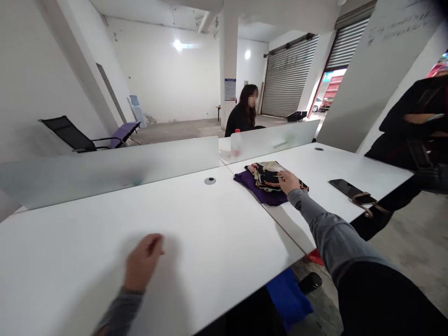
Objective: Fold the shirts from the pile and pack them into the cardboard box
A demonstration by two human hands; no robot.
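A folded black patterned cloth [268, 173] atop a purple cloth [261, 193] is touched, not gripped, by the right hand [289, 182], fingers outstretched. The left hand [142, 263] is rested on the white worktop [210, 224], loosely curled, empty.

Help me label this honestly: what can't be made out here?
Head view: whether the right hand pinches the patterned cloth or only rests on it; the hand hides that.
Head view: bottle behind the frosted divider, blurred by it.
Head view: writing on the slanted pillar, too small.
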